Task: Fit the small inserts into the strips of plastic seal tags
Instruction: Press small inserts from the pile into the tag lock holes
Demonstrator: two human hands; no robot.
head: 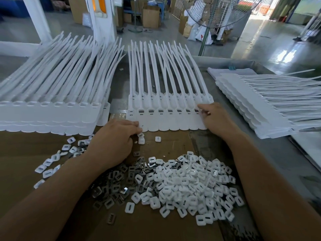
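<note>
1. Judged risk: an insert pressed off-centre could seat crooked in the flat white plastic strip of seal tags (166,125), which lies at 12 o'clock from the heap of small white square plastic inserts (191,185).
2. The left hand (114,138), at the strip's 7 o'clock corner, has curled fingers pinching a few inserts.
3. The right hand (215,119), at the strip's 3 o'clock end, has bent fingers whose tips touch a tag head. I cannot tell whether it holds an insert.
</note>
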